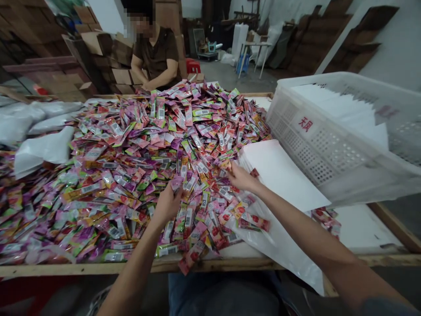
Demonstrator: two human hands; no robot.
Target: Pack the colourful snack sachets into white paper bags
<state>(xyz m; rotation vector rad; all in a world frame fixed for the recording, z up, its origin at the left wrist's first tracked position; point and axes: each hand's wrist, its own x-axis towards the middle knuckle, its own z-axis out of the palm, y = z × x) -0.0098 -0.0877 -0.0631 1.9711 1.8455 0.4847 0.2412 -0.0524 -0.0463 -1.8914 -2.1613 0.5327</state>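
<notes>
A big heap of small printed sachets in pink, purple, green and orange covers the table. My left hand is closed on a purple sachet at the near middle of the heap. To the right, my right hand pinches an orange and red sachet just over the pile. Its fingertips are partly hidden by the packets around them. Beneath my right forearm lie white plastic bags, one reaching over the table's front edge. Several loose sachets rest on the lower bag.
A white perforated crate holding white sheets or bags stands at the right. Filled white bags lie on the left. Across the table is another person. A wooden rim edges the table. Cardboard boxes are stacked behind.
</notes>
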